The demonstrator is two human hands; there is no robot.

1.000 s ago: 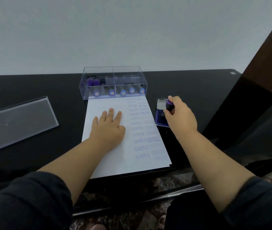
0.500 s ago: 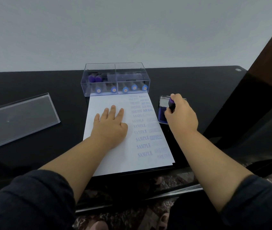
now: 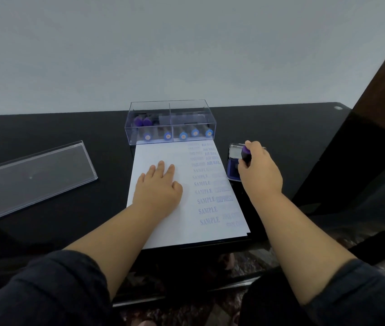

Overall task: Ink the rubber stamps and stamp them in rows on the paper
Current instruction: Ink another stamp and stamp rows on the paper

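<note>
Purple-topped stamp (image 3: pixel 246 154) sits clamped in the right hand (image 3: pixel 258 171) grip over the ink pad (image 3: pixel 232 171); left hand (image 3: pixel 157 187) lies flat, fingers apart, on the paper (image 3: pixel 182 222).

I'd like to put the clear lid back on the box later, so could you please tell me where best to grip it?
Grip the clear lid across its narrow width near the middle, coming from above: it lies flat and long on the table, left of the paper, with nothing around it.
</note>
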